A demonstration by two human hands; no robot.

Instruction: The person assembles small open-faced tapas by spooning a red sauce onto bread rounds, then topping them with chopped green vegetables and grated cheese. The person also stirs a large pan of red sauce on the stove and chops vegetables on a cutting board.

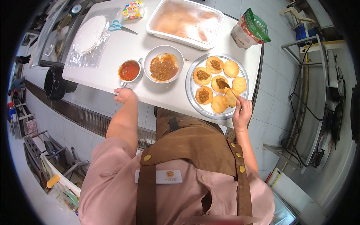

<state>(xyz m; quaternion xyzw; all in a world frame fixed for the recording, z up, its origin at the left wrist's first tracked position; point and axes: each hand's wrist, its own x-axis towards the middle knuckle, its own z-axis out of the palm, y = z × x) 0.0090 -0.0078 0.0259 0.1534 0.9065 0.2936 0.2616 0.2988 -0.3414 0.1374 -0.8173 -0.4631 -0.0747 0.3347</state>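
Pinched in my right hand (243, 112) is a spoon (227, 88), its tip in the brown meat filling (221, 82) on the middle round of golden fried dough (214, 88). Several such rounds lie on a round metal tray (191, 92); some carry filling, while those toward the right and front are plain. My left hand (125, 95) rests at the table's front edge, fingers loosely apart and holding nothing. Just beyond it stands a two-handled cup (140, 72) of red sauce (129, 70). A white bowl (180, 60) of brown filling sits between cup and tray.
On the white table (101, 80) are a lidded plastic tub (185, 22), a green and red pouch (250, 30), blue-handled scissors (116, 25), a colourful packet (134, 10) and white flat rounds in clear plastic (90, 35). A metal rack (305, 108) stands at right, a black bin (55, 83) at left.
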